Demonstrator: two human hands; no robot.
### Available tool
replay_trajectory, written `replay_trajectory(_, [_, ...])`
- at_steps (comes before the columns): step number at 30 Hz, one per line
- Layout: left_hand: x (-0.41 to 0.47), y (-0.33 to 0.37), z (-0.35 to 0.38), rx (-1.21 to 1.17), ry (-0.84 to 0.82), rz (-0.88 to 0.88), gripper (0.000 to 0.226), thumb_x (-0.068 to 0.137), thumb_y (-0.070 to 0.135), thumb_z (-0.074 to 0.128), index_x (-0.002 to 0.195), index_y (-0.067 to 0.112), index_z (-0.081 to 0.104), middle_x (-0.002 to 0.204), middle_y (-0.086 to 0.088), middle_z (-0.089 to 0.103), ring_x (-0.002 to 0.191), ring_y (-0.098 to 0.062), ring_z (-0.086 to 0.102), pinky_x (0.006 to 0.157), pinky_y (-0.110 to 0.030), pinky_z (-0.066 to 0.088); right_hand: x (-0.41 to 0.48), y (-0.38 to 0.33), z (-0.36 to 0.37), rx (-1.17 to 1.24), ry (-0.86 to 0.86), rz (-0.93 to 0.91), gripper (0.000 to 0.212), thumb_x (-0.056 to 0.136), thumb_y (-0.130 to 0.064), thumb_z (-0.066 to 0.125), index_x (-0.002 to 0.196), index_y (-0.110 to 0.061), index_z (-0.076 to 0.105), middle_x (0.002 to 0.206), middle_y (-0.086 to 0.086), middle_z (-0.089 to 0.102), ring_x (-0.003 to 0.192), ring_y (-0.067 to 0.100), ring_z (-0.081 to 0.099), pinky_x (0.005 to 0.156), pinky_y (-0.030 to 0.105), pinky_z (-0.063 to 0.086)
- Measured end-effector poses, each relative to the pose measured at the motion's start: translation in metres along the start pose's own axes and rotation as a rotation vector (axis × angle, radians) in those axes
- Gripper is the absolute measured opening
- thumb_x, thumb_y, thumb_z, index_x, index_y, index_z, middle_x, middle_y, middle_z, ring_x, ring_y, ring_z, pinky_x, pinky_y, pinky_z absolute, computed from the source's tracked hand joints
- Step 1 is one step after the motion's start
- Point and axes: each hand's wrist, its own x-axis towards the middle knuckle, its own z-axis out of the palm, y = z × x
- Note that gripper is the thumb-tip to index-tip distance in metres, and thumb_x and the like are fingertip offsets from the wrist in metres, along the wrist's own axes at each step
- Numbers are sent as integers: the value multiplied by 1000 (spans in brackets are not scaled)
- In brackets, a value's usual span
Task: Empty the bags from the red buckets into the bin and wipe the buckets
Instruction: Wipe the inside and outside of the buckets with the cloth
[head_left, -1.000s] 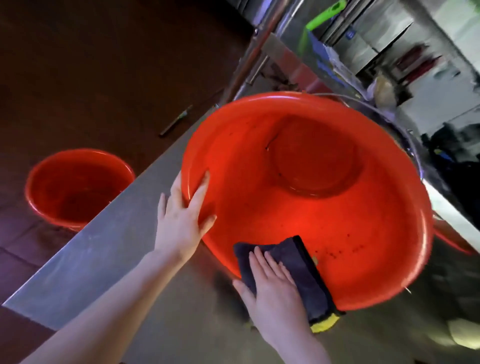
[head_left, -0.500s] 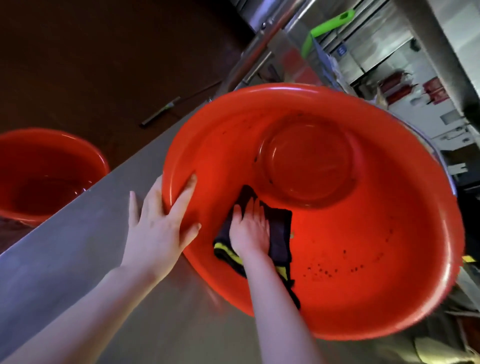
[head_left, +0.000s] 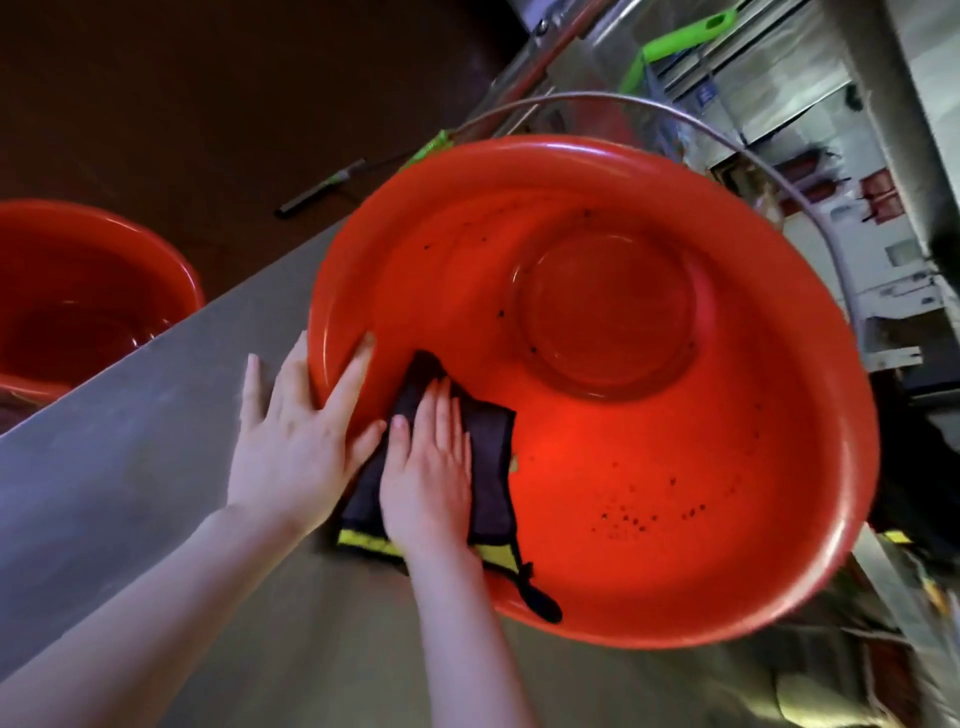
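Note:
A big red bucket (head_left: 649, 493) lies tilted on the steel counter (head_left: 130, 467), its mouth facing me, with dark specks on its inner wall. My left hand (head_left: 298, 431) grips the bucket's near-left rim, thumb inside. My right hand (head_left: 428, 473) lies flat on a dark cloth with a yellow edge (head_left: 488, 457), pressing it against the inner wall near the rim. A second red bucket (head_left: 78, 291) stands on the floor at the left, below the counter edge.
A metal wire handle (head_left: 727, 140) arcs behind the tilted bucket. A long tool with a green grip (head_left: 332, 182) lies on the dark floor. A green-handled tool (head_left: 680, 36) leans among the steel shelving at the upper right.
My right hand moved the cloth from the bucket's near rim up into the inner wall, then slid it left toward my left hand. The left hand kept its grip on the rim.

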Motion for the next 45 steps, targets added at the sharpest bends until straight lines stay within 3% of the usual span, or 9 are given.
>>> replay_trajectory(4, [0, -2, 1, 5, -14, 15, 73, 92, 57, 29, 155, 32, 3, 151, -23, 26, 145, -35, 19, 115, -64, 10, 7, 18, -3, -32, -45, 23, 56, 103, -40, 20, 155, -22, 9, 162, -9, 4, 148, 8, 4, 120, 37, 10])
replay_trajectory(12, [1, -3, 6, 13, 14, 26, 78, 92, 56, 36, 154, 32, -5, 151, -24, 25, 147, -29, 15, 118, -60, 8, 135, 56, -24, 13, -100, 435, 56, 104, -41, 16, 155, -17, 9, 163, -2, 4, 149, 14, 5, 119, 45, 6])
replay_trajectory(19, [-1, -2, 4, -27, 51, 16, 61, 99, 47, 22, 155, 30, 6, 144, -25, 32, 144, -30, 18, 116, -61, 14, 29, -4, 1, 35, 16, 14, 58, 103, -39, 23, 155, -19, 7, 163, -6, 1, 148, 10, 3, 119, 39, 13])
replay_trajectory(22, [-1, -2, 4, -34, 58, 23, 57, 100, 41, 23, 155, 31, 10, 143, -20, 30, 142, -29, 21, 114, -63, 17, -3, -2, 5, 75, 30, -25, 57, 102, -44, 22, 154, -26, 8, 162, -12, 4, 148, 8, 5, 118, 37, 11])
replay_trajectory(30, [0, -3, 6, -5, 44, 38, 65, 97, 44, 28, 156, 32, 3, 142, -21, 32, 138, -29, 24, 116, -61, 12, 136, 50, -23, 165, -89, 425, 54, 104, -39, 17, 155, -22, 8, 163, -7, 3, 149, 13, 5, 119, 44, 4])
replay_trajectory(34, [3, -4, 9, 13, 35, 35, 63, 98, 43, 24, 156, 31, 3, 139, -26, 38, 137, -28, 21, 117, -60, 11, 143, 20, -20, 232, -25, 227, 55, 105, -36, 20, 155, -21, 6, 163, -5, 4, 149, 13, 6, 119, 44, 8])
replay_trajectory(38, [2, -2, 5, 1, 25, -11, 60, 98, 41, 20, 155, 31, 7, 129, -28, 44, 131, -32, 26, 117, -57, 14, 70, -9, -7, 73, -5, -63, 58, 103, -38, 23, 155, -19, 6, 163, -4, 0, 149, 13, 4, 119, 44, 12])
replay_trajectory(41, [0, -1, -4, -86, 5, -22, 54, 100, 42, 18, 153, 35, 14, 127, -18, 46, 126, -30, 32, 118, -54, 14, 19, -9, -5, 79, -5, -125, 59, 102, -45, 21, 154, -28, 0, 162, -13, -3, 148, 9, 2, 119, 40, 9])
replay_trajectory(45, [8, -3, -26, -169, 91, 36, 52, 93, 33, 57, 142, 32, 40, 120, -12, 50, 106, -34, 53, 101, -57, 40, 10, 9, -11, 67, -41, -175, 60, 103, -44, 23, 154, -27, -2, 161, -13, -9, 148, 8, -2, 120, 34, 8])
